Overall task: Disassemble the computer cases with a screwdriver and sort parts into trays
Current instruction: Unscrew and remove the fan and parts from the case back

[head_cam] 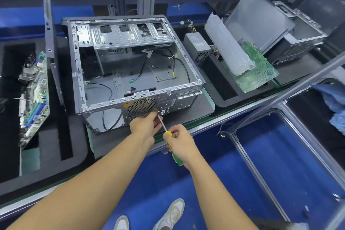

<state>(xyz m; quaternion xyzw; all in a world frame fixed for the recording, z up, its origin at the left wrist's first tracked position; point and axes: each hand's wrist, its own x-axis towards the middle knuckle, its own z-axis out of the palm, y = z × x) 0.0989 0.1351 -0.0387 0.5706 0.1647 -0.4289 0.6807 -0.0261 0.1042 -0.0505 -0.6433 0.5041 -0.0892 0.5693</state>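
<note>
Left hand (147,125), right hand (180,142), screwdriver (169,133) at computer case (104,102) rear.

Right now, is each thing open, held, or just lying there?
computer case: lying on its side, open on top
screwdriver: held, tip at the case's back panel
right hand: grips the screwdriver's handle
left hand: by the shaft's tip, grip hidden
power supply: loose, sitting beside the case
green board: lying under a plastic bag

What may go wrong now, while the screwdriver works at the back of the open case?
1. The left hand pinches the screwdriver near its tip; a slip might jab its fingers.
2. The computer case stands near the bench edge, so a freed screw might fall to the floor.
</note>
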